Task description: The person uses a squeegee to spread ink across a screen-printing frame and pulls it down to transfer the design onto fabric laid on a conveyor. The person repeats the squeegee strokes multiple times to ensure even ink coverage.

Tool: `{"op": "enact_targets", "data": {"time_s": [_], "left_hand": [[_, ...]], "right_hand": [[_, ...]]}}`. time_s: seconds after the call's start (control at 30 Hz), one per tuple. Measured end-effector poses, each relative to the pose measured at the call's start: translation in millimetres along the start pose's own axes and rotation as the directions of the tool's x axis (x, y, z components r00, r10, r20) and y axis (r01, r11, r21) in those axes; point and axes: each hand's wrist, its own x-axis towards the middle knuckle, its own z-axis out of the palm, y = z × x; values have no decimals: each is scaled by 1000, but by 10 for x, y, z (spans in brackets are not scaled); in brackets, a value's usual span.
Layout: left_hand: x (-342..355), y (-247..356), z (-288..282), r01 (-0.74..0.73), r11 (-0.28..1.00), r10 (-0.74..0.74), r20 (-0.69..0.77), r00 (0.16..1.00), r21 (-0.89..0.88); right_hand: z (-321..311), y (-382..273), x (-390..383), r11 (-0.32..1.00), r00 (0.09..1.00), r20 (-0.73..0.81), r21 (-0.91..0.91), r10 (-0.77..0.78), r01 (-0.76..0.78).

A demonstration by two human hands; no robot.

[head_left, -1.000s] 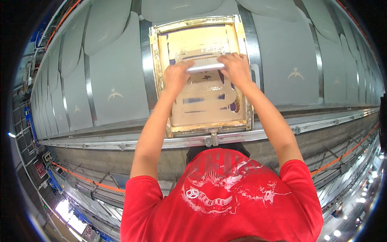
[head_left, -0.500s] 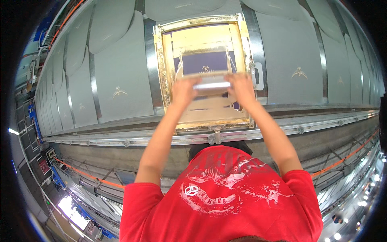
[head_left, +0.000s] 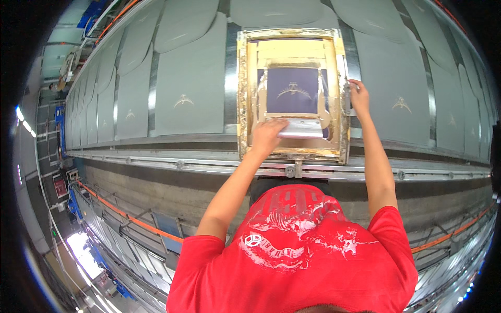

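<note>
A screen-printing frame [head_left: 242, 94] with yellow-taped borders lies over one of the grey panels. Its purple mesh window [head_left: 291, 94] bears a small arched emblem. My left hand [head_left: 267, 136] is closed around the left end of a silver squeegee [head_left: 305, 128], which lies crosswise on the screen at the near edge of the purple window. My right hand [head_left: 359, 98] is off the squeegee and closed on the frame's right side, its fingers wrapped over the outer edge at a handle, mostly hidden by the hand.
Grey cut panels [head_left: 188, 88] with pale arched prints line the long table on both sides of the frame. A metal rail [head_left: 360, 171] runs along the near edge, with a bracket [head_left: 298, 166] at the frame's near end. Behind me are an orange bar [head_left: 133, 214] and metal racks.
The squeegee has moved toward me down the screen. My right hand has let go of it and taken hold of the frame's right side. The whole view has shifted.
</note>
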Motion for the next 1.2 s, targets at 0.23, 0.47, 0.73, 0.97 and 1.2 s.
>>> {"op": "enact_targets", "data": {"time_s": [0.23,0.47,0.73,0.97,1.2], "left_hand": [[-417,-286,-281,92,992,-99,-84,992,-84],[-1106,-1759,-1186,163,987,-162,-58,985,8],[-1264,-2220,-1292,111,991,-109,-24,994,76],[-1730,-2293,-1450,29,995,-34,53,998,94],[-1507,-2444,-1434,-18,993,18,0,1000,115]], "right_hand": [[424,-807,-362,977,958,-190,-61,-214,206],[2274,-1559,-1096,972,974,-152,137,-170,191],[2621,-1621,-1182,977,967,-149,33,-206,213],[2710,-1716,-1198,989,990,-114,-127,-86,71],[2662,-1625,-1166,924,982,-52,-352,-181,151]]}}
